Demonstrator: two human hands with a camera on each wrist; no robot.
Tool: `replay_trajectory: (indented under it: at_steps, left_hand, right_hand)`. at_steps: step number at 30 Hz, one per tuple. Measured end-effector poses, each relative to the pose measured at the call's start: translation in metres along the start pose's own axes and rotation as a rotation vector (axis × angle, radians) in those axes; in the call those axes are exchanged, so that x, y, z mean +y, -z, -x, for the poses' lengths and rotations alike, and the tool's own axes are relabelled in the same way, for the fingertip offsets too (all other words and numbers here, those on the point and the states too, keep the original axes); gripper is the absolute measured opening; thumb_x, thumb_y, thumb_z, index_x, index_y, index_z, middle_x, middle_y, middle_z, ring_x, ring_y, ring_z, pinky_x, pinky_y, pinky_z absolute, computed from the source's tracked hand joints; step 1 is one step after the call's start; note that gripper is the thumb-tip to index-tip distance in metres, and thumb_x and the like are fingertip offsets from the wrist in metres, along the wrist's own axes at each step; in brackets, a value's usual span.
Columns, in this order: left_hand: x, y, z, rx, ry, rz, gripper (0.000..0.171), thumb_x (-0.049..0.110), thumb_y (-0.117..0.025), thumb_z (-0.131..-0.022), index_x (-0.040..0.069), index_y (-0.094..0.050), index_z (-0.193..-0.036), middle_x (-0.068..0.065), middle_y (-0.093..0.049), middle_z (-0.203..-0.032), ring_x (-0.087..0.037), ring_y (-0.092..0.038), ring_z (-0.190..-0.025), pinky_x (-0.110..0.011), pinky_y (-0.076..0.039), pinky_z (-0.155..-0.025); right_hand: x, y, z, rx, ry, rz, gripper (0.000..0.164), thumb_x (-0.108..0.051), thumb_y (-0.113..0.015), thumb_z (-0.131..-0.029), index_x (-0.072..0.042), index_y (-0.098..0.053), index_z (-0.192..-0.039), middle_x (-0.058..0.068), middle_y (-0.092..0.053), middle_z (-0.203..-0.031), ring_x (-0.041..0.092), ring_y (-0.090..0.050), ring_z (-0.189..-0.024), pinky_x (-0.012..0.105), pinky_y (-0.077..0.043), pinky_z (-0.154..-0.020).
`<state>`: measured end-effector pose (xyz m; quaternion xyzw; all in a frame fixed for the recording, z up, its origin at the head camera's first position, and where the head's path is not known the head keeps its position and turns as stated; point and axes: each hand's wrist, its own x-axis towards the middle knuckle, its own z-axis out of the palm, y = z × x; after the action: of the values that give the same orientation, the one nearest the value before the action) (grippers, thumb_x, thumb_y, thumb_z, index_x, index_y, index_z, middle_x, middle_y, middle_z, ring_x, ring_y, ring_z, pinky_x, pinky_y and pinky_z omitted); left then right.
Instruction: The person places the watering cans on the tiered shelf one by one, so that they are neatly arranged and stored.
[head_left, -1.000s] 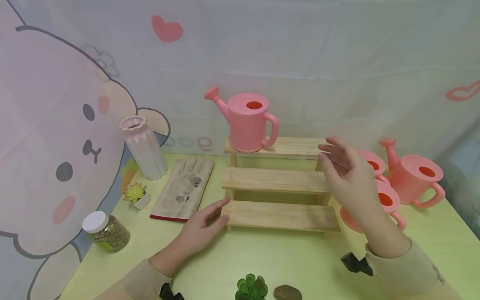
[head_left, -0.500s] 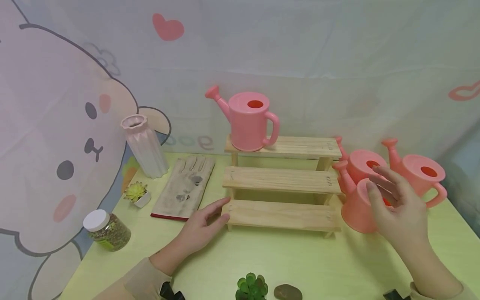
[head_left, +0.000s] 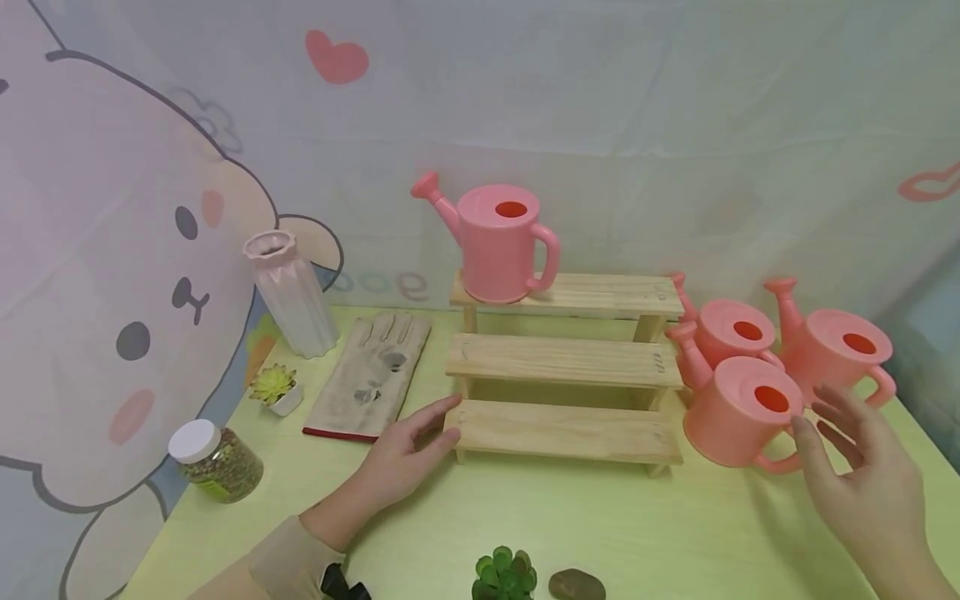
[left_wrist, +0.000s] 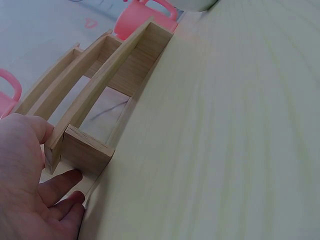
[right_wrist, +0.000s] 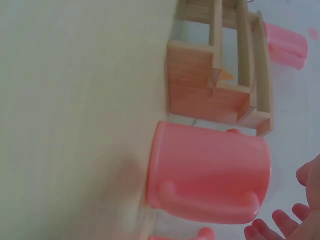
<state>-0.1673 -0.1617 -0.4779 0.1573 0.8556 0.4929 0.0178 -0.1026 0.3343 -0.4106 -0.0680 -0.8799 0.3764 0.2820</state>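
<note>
Touching the rack (head_left: 564, 360) at its eight o'clock corner, the left hand (head_left: 408, 454) has its fingers loosely extended. The right hand (head_left: 866, 475), fingers parted, hangs just beside the near can (head_left: 723, 421), at four o'clock from it. That can stands at the rack's three o'clock; the high can (head_left: 495, 254) sits atop the rack, toward eleven. The glove (head_left: 367, 379) lies at nine.

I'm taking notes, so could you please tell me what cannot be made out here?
Head view: the rear watering can, its lower part mostly hidden by the front can.
Head view: the green succulent, its base cut off by the bottom edge.
Head view: marks on the wooden shelf, too small to read.
</note>
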Motion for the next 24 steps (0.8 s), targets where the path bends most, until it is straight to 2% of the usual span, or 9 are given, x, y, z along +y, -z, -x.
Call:
replay_trajectory:
  at_steps: [6, 8, 9, 13, 14, 16, 18, 21, 24]
  left_hand:
    - [0.000, 0.000, 0.000, -0.006, -0.001, 0.010, 0.050, 0.052, -0.062, -0.099, 0.042, -0.051, -0.147, 0.011, -0.051, -0.155, -0.018, -0.051, -0.143, -0.045, -0.040, -0.121]
    - [0.000, 0.000, 0.000, -0.010, 0.004, 0.012, 0.050, 0.052, -0.062, -0.099, 0.043, -0.051, -0.147, 0.012, -0.050, -0.155, -0.018, -0.050, -0.144, -0.044, -0.040, -0.121]
    - [0.000, 0.000, 0.000, -0.010, 0.004, 0.011, 0.050, 0.052, -0.062, -0.099, 0.043, -0.051, -0.147, 0.011, -0.050, -0.155, -0.018, -0.050, -0.144, -0.045, -0.039, -0.121]
    - [0.000, 0.000, 0.000, -0.008, 0.002, 0.011, 0.050, 0.053, -0.062, -0.099, 0.043, -0.051, -0.146, 0.011, -0.050, -0.155, -0.017, -0.050, -0.144, -0.045, -0.039, -0.122]
    - [0.000, 0.000, 0.000, -0.007, 0.002, 0.011, 0.050, 0.053, -0.062, -0.099, 0.043, -0.051, -0.146, 0.011, -0.050, -0.155, -0.017, -0.050, -0.144, -0.045, -0.039, -0.121]
    - [0.000, 0.001, 0.000, -0.007, 0.002, 0.014, 0.050, 0.053, -0.062, -0.099, 0.043, -0.051, -0.146, 0.012, -0.050, -0.155, -0.017, -0.050, -0.144, -0.044, -0.039, -0.121]
    - [0.001, 0.001, 0.000, -0.008, 0.002, 0.016, 0.050, 0.052, -0.062, -0.099, 0.041, -0.052, -0.147, 0.012, -0.051, -0.155, -0.016, -0.050, -0.144, -0.044, -0.040, -0.121]
    - [0.000, 0.001, 0.000, -0.009, 0.009, 0.017, 0.051, 0.053, -0.062, -0.099, 0.040, -0.053, -0.147, 0.014, -0.051, -0.154, -0.014, -0.050, -0.143, -0.043, -0.040, -0.121]
    - [0.001, 0.001, 0.000, -0.009, 0.014, 0.016, 0.051, 0.053, -0.062, -0.099, 0.039, -0.053, -0.147, 0.016, -0.051, -0.153, -0.012, -0.050, -0.143, -0.042, -0.040, -0.121]
  right_hand:
    - [0.022, 0.003, 0.004, -0.104, -0.040, 0.096, 0.067, -0.033, -0.072, -0.096, -0.020, -0.043, -0.155, 0.013, -0.054, -0.151, -0.035, -0.040, -0.106, -0.009, -0.037, -0.082]
    - [0.026, 0.003, 0.005, -0.142, -0.068, 0.127, 0.072, -0.038, -0.070, -0.097, -0.019, -0.038, -0.158, 0.020, -0.054, -0.150, -0.026, -0.049, -0.116, -0.009, -0.039, -0.077]
    - [0.028, 0.003, 0.006, -0.160, -0.079, 0.140, 0.074, -0.040, -0.069, -0.097, -0.018, -0.035, -0.159, 0.022, -0.054, -0.149, -0.016, -0.056, -0.123, -0.009, -0.040, -0.075]
    - [0.031, 0.004, 0.007, -0.193, -0.088, 0.156, 0.072, -0.042, -0.068, -0.098, -0.015, -0.038, -0.158, 0.029, -0.058, -0.142, -0.019, -0.058, -0.111, -0.008, -0.041, -0.068]
    - [0.031, 0.004, 0.007, -0.200, -0.085, 0.157, 0.071, -0.042, -0.067, -0.098, -0.013, -0.040, -0.157, 0.030, -0.059, -0.140, -0.028, -0.051, -0.102, -0.008, -0.041, -0.067]
    - [0.031, 0.004, 0.007, -0.220, -0.088, 0.177, 0.069, -0.043, -0.066, -0.099, -0.006, -0.044, -0.153, 0.033, -0.061, -0.136, -0.024, -0.056, -0.098, -0.006, -0.042, -0.064]
    - [0.032, 0.005, 0.007, -0.237, -0.095, 0.210, 0.068, -0.045, -0.065, -0.099, -0.002, -0.048, -0.149, 0.034, -0.063, -0.132, -0.012, -0.064, -0.093, -0.005, -0.043, -0.061]
    - [0.032, 0.005, 0.007, -0.253, -0.108, 0.261, 0.065, -0.048, -0.063, -0.100, 0.001, -0.055, -0.142, 0.034, -0.066, -0.126, 0.029, -0.070, -0.098, 0.000, -0.046, -0.057]
    - [0.033, 0.005, 0.008, -0.252, -0.106, 0.296, 0.059, -0.046, -0.063, -0.100, 0.002, -0.061, -0.135, 0.033, -0.069, -0.121, 0.036, -0.072, -0.098, 0.008, -0.051, -0.055]
